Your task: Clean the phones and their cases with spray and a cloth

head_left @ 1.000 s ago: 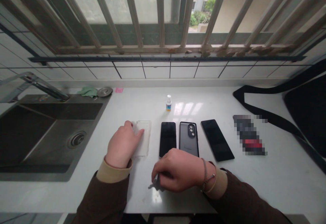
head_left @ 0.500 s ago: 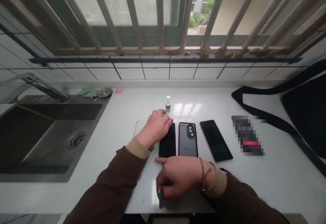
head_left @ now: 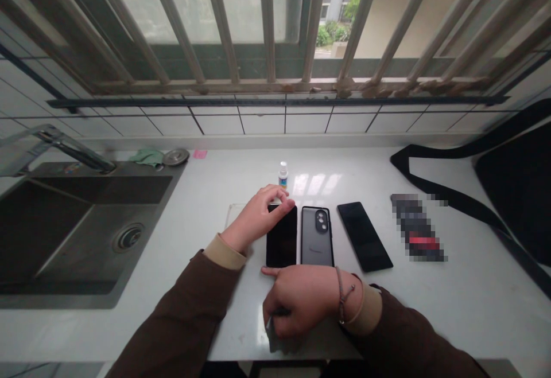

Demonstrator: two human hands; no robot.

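Observation:
A black smartphone point(head_left: 282, 243) lies face up on the white counter. My left hand point(head_left: 260, 211) is over its upper left corner, the thumb reaching across the top edge and the fingers loosely bent, with nothing visible between them. Just beyond those fingertips a small white-capped bottle point(head_left: 283, 176) stands upright. My right hand point(head_left: 301, 297) is curled below the phone, gripping a grey cloth point(head_left: 279, 338) that hangs under the fingers; its little finger sticks out at the phone's lower edge. To the right is a dark phone case point(head_left: 317, 246) with a camera cutout piece, its bottom hidden by my right hand.
Another black phone point(head_left: 365, 236) lies at a slant farther right, beside a pixelated dark item point(head_left: 419, 229). Partly under my left forearm is a clear case point(head_left: 233, 213). A sink point(head_left: 99, 300) is at the left, a black strapped bag point(head_left: 516, 177) at the right.
My left hand has shifted slightly left and its thumb and index finger have parted more from the phone, uncovering more of its top. The right hand stays nearly still.

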